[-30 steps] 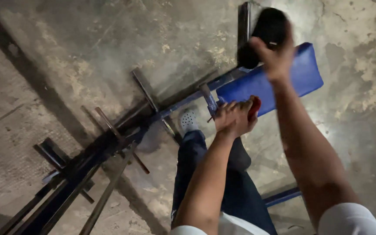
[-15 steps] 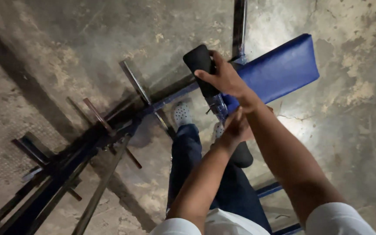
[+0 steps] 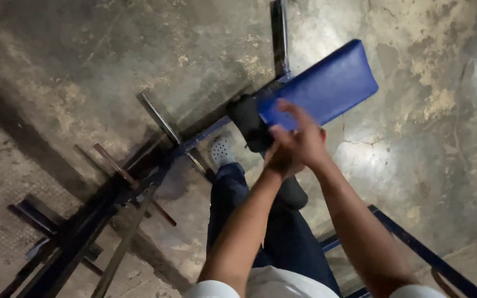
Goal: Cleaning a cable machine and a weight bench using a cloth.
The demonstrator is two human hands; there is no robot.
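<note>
Open room: a bare patch of stained concrete floor (image 3: 426,110) is seen to the right of the blue padded cushion (image 3: 321,91); more bare floor lies above and to the left of it; the lower left is crowded by the dark metal frame (image 3: 84,232), whose bars and pegs run diagonally up toward the cushion.
Edges: the cushion's near long edge is met by the hands; its far end points to the upper right, well apart from anything else; a blue steel tube (image 3: 415,248) crosses the lower right corner; a dark upright bar (image 3: 279,33) is seen just behind the cushion's left end.
Black foam roller (image 3: 248,122): a short, dark, padded cylinder; it is set at the cushion's left end, touching it, just above the hands; its surface is matte and its lower end is hidden by the fingers.
Right hand (image 3: 302,138): it is laid over the cushion's lower left corner, fingers loosely spread and blurred; whether anything is gripped cannot be told.
Left hand (image 3: 278,160): it is tucked under and against the right hand, curled narrow; a sliver of something red shows at its edge, but what is held cannot be told.
Below the hands: the person's dark blue trouser leg (image 3: 233,204) and a perforated white shoe (image 3: 220,150) are seen on the floor beside the frame.
</note>
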